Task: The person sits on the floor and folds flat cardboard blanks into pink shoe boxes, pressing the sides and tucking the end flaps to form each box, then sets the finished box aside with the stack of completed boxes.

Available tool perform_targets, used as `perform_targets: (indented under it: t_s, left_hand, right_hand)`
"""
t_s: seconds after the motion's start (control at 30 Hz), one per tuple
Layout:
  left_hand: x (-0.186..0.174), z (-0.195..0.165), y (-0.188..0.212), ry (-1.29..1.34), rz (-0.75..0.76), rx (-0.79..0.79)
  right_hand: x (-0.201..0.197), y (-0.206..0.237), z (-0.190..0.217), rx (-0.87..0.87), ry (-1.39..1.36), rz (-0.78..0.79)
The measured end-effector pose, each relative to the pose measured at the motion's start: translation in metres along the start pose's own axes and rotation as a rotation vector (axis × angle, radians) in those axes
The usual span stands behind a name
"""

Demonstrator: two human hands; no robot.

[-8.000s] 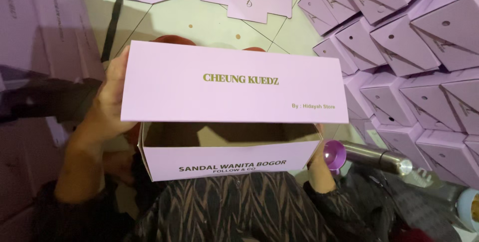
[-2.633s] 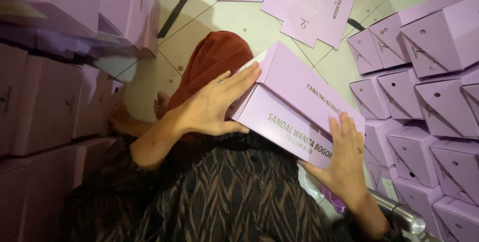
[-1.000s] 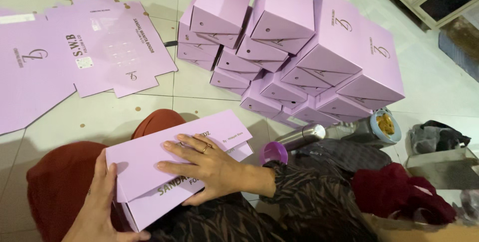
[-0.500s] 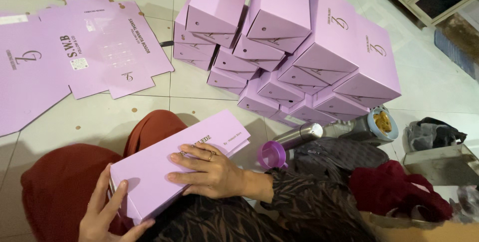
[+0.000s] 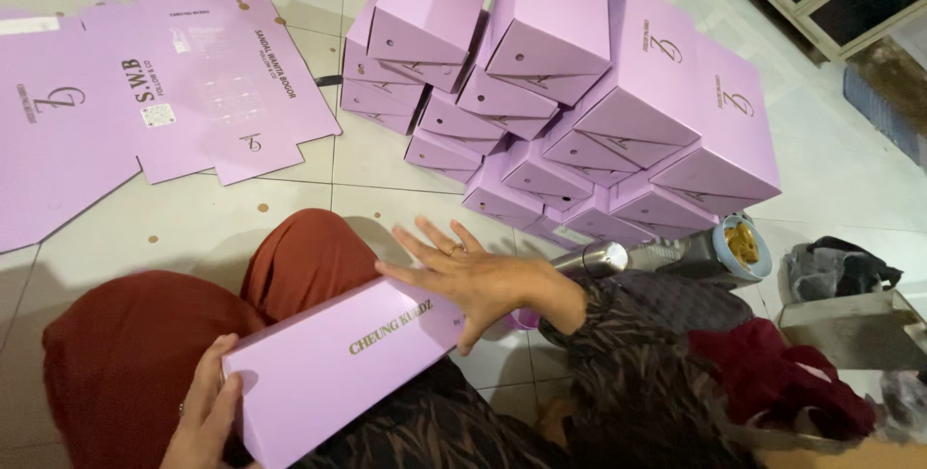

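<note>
Left hand grip on closed lilac box, right hand open beside it.

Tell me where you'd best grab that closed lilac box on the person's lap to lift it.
Probably by its two short ends, one hand coming in from each side. The lilac box is long, flat and lies tilted across the lap, too wide for one hand to span. The left hand already cups the near end; the right hand rests open at the far end.
</note>
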State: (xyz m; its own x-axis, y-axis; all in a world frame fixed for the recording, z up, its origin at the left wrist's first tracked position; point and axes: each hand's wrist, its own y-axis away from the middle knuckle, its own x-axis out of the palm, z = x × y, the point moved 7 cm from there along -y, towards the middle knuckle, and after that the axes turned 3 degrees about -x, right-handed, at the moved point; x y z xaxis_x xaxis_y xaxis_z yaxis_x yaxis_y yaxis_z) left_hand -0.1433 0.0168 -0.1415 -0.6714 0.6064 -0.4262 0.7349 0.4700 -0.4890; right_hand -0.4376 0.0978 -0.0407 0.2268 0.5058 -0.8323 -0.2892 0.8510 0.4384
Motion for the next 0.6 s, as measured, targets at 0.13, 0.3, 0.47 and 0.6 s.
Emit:
perform_targets:
  t_s: [0.13, 0.3, 0.47, 0.6]
  left_hand:
    - [-0.014, -0.016, -0.010, -0.114, 0.045, 0.028]
    - [-0.045, -0.026, -0.028, -0.272, -0.208, -0.175]
    - [-0.057, -0.024, -0.031, -0.279, -0.264, -0.329]
    - [-0.051, -0.020, -0.029, -0.311, -0.228, -0.317]
  right_hand:
    - [0.008, 0.003, 0.000, 0.000, -0.020, -0.009]
    - [-0.018, 0.024, -0.021, 0.010, -0.036, -0.299]
    - [-0.031, 0.022, -0.066, 0.399, 0.141, -0.670]
    - [-0.009, -0.013, -0.098, 0.490, 0.226, -0.841]
